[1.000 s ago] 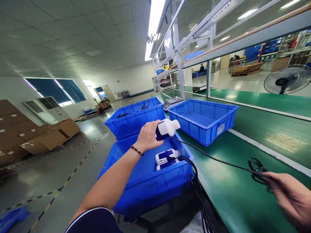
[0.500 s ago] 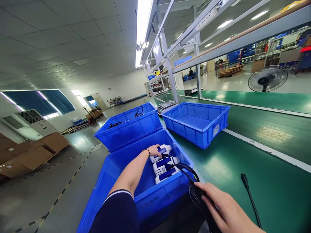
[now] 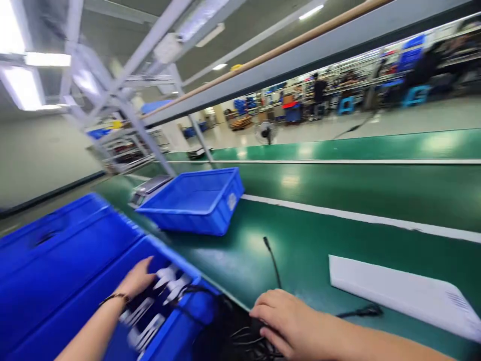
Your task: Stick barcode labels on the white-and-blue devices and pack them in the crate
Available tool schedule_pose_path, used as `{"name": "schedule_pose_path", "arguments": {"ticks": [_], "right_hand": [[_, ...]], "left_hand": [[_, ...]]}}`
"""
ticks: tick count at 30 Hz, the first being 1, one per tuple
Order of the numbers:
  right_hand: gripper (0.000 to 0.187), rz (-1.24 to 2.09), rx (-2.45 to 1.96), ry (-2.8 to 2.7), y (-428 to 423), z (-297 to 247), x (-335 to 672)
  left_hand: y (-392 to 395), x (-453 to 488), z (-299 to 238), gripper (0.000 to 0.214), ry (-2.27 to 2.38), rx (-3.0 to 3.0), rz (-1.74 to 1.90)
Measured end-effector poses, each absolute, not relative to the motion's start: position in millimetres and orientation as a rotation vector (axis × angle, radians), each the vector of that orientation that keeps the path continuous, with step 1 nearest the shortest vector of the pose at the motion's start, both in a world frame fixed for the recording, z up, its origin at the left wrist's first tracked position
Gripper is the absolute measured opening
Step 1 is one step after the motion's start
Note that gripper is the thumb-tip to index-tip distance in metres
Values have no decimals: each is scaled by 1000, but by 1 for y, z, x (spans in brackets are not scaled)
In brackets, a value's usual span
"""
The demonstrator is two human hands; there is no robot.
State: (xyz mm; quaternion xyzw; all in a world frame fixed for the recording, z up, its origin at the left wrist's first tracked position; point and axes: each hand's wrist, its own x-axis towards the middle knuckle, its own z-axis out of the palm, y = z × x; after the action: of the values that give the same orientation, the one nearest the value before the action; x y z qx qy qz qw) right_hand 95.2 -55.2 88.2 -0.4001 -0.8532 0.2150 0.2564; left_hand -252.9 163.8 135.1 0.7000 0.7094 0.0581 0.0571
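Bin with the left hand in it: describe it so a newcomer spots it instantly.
Find the green table, then the blue bins along its edge, at the picture's lower left. Take the nearer bin, with the left hand inside. It alone shows white-and-dark-blue devices.

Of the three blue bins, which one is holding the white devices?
The nearest bin, at the left hand: white devices lie inside it. None shows in the bin behind it or the bin beside the scale.
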Motion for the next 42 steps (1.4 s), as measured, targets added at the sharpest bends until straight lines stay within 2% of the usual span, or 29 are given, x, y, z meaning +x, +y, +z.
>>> {"name": "schedule_pose_path", "arguments": {"ticks": [3, 6, 10, 14, 16, 19, 21, 26, 29, 34, 42], "right_hand": [[29, 536, -1251, -2199, -64, 79, 130], [26, 418, -1451, -2015, -79, 64, 172], [25, 213, -1675, -1697, -106, 44, 237], [29, 18, -1878, -1353, -141, 26, 311], [32, -85, -1967, -1181, -160, 16, 344], [35, -153, -2063, -1043, -179, 3, 377], [36, -122, -2105, -1050, -184, -3, 386], [37, 117, -2163, -1221, -184, -2, 378], [37, 270, -2183, -1315, -184, 4, 367], [32, 370, -2232, -1379, -180, 11, 354], [21, 218, -2290, -1393, -168, 12, 348]], "left_hand": [[181, -203, 159, 36, 2036, 2441, 543], [160, -120, 177, 37, 1433, 2978, 1017], [89, 15, 167, 31, 683, 3170, 751], [11, 139, 113, 30, 237, 3002, 350], [-21, 189, 79, 43, 138, 2940, 206], [-54, 239, 39, 58, 245, 2860, 104], [-62, 254, 23, 54, 327, 2834, 94], [-53, 251, 5, 22, 310, 2812, 129], [-45, 243, -1, 14, 265, 2799, 173], [-38, 240, -4, 14, 175, 2778, 250], [-23, 241, 1, 25, 135, 2742, 260]]}}
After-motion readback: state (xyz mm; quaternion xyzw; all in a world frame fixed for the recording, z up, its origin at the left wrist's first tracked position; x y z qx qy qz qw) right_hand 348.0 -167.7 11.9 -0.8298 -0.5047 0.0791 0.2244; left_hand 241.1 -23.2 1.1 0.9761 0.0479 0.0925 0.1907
